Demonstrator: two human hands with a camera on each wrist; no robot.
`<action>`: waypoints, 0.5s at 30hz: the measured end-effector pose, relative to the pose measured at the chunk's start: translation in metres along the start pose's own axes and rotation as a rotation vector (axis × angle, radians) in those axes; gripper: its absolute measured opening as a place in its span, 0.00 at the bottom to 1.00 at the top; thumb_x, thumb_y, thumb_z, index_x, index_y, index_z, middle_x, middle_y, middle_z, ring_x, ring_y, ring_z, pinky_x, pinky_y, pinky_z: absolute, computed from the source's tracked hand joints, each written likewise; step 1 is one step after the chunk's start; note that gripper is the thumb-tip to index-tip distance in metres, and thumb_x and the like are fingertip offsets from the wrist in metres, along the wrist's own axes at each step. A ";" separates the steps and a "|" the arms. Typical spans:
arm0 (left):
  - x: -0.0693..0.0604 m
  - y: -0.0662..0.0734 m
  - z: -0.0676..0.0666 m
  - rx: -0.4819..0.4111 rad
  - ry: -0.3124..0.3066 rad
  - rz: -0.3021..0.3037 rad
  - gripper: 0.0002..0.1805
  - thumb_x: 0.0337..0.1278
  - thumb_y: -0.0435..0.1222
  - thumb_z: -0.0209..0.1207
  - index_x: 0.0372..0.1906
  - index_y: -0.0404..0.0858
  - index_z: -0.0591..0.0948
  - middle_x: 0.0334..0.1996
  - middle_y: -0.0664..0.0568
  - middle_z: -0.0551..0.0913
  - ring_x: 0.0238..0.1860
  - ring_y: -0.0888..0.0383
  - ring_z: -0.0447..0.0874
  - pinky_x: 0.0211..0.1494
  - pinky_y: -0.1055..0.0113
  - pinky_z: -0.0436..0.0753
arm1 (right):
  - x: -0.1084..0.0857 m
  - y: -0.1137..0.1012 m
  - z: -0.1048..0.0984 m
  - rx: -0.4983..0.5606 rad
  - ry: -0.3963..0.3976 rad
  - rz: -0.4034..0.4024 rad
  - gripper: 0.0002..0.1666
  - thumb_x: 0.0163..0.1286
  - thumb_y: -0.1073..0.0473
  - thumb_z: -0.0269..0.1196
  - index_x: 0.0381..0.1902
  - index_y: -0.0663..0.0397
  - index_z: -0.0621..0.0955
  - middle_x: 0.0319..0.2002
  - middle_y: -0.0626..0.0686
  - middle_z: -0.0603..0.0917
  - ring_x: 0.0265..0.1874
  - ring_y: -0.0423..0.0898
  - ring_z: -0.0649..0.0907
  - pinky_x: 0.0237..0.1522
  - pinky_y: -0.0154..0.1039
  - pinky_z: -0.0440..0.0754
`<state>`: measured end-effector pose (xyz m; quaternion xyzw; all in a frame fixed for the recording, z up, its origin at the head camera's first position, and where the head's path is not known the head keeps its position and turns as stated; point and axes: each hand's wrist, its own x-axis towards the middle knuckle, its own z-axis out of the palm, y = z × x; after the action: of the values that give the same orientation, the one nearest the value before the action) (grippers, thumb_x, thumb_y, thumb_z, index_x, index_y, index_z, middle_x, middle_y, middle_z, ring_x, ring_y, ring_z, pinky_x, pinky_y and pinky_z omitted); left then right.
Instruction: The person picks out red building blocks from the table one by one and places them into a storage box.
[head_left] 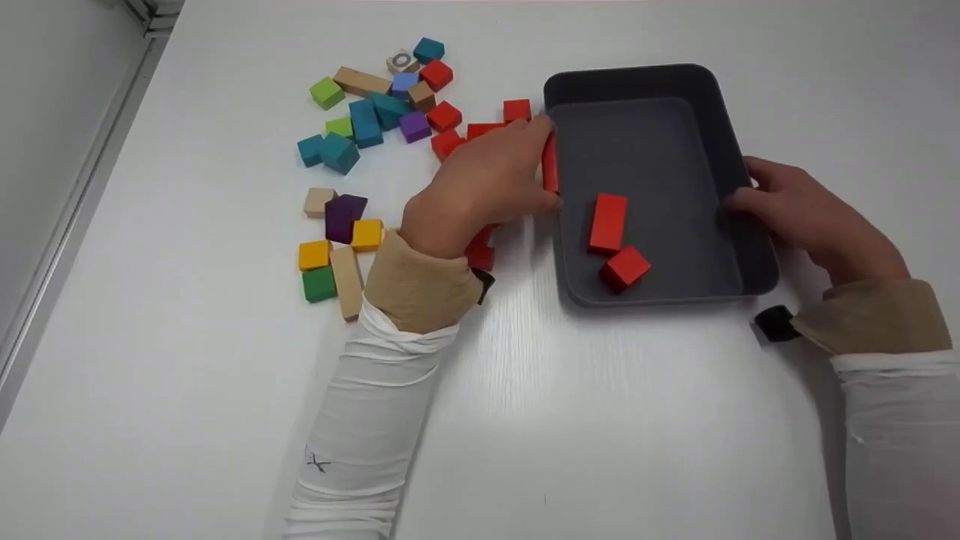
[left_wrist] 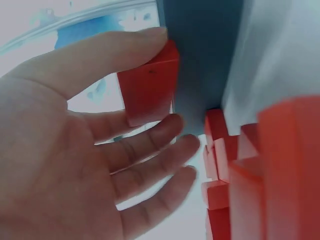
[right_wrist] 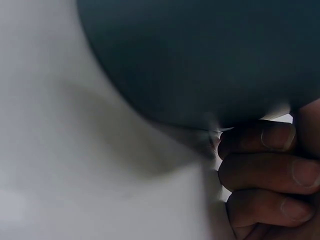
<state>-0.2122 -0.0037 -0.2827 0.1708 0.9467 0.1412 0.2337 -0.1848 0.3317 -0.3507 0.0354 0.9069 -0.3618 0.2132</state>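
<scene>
two red blocks in the tray, another pinched at its left wall

the dark grey tray (head_left: 637, 150) stands on the table (head_left: 600, 420). inside it, toward the tray's near left corner, lie an oblong red block (head_left: 608, 223) and, just beside that, a red cube (head_left: 626, 268) turned at an angle.

the two hands are apart, on opposite sides of the tray. at its left wall, the left hand (head_left: 480, 180) pinches a red piece (head_left: 550, 166) between thumb and index finger, the other fingers spread below it in the left wrist view; i cannot tell whether the piece touches the wall. the right hand (head_left: 814, 214) is clamped on the tray's right wall, thumb at the rim, fingers curled outside.

by my reading the work is at an early stage: two blocks are in, one is in the fingers, and most lie outside. left of the tray, one small red block (head_left: 517, 110) sits near its far left corner, and more red blocks (head_left: 480, 255) are partly hidden under the left hand, so i cannot count them. farther left of the tray lie teal blocks (head_left: 365, 124), a small purple block (head_left: 415, 127), yellow blocks (head_left: 367, 235), a dark green block (head_left: 319, 285) and a long wooden block (head_left: 347, 283); none of those colours shows inside the tray.
</scene>
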 end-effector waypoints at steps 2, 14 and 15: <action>-0.001 0.001 0.000 -0.001 0.047 0.024 0.52 0.61 0.51 0.70 0.84 0.51 0.53 0.77 0.56 0.68 0.72 0.57 0.70 0.69 0.59 0.80 | -0.001 -0.001 0.000 0.000 0.002 -0.004 0.29 0.78 0.52 0.48 0.74 0.51 0.67 0.46 0.38 0.79 0.37 0.33 0.80 0.39 0.29 0.78; 0.006 0.008 0.013 0.037 0.018 0.097 0.47 0.63 0.51 0.68 0.81 0.49 0.58 0.73 0.51 0.69 0.69 0.56 0.72 0.67 0.59 0.82 | -0.004 -0.004 0.001 0.018 -0.001 0.021 0.28 0.76 0.53 0.48 0.72 0.51 0.68 0.42 0.36 0.80 0.36 0.33 0.81 0.39 0.29 0.78; 0.006 0.008 0.014 0.040 0.014 0.095 0.46 0.63 0.52 0.68 0.81 0.49 0.58 0.73 0.50 0.69 0.69 0.55 0.71 0.67 0.59 0.82 | -0.004 -0.003 0.001 0.021 -0.003 0.023 0.28 0.76 0.53 0.48 0.72 0.50 0.68 0.41 0.36 0.80 0.36 0.33 0.81 0.39 0.30 0.78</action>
<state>-0.2087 0.0086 -0.2943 0.2193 0.9418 0.1341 0.2168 -0.1816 0.3292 -0.3472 0.0474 0.9024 -0.3687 0.2181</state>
